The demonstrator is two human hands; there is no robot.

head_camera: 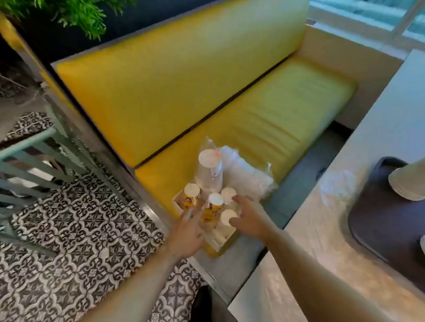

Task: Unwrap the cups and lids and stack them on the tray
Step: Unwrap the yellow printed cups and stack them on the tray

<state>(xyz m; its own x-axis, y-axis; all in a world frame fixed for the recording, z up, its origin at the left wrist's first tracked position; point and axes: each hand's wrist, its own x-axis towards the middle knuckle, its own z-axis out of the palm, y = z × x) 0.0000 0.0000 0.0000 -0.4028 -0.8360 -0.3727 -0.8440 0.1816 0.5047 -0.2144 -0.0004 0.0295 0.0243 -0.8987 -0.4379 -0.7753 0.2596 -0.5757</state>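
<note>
I am looking down at a cardboard box [223, 243] sitting on the near end of the yellow bench seat [277, 110], and I am reading it from left to right. My left hand [187, 230] is reaching in at the box's left side, low against the yellow-printed sleeve of cups [191, 193]. It is smeared by motion, so I cannot tell whether its fingers are gripping anything or only lying alongside.

Next to the right is a second yellow-printed sleeve [214, 204], standing upright like the first, with its white end facing me. Behind them a taller clear-wrapped stack [209, 168] is rising on end, and a bundle of wrapped lids [245, 172] is lying on the cushion just beyond the box.

My right hand [246, 218] is hovering over the box's right side, fingers spread and lightly bent, the fingertips touching or almost touching the two plain white sleeves [228, 216]. It is not closing on either one that I can see.

The relation that matters, as I judge it: every sleeve's long axis is running vertical, so a pull should go straight up and out. The right hand is nearer the white sleeves and nearer the dark tray [383, 231] on the counter [329, 239] at far right, where unwrapped cup stacks [411, 181] are already resting.
</note>
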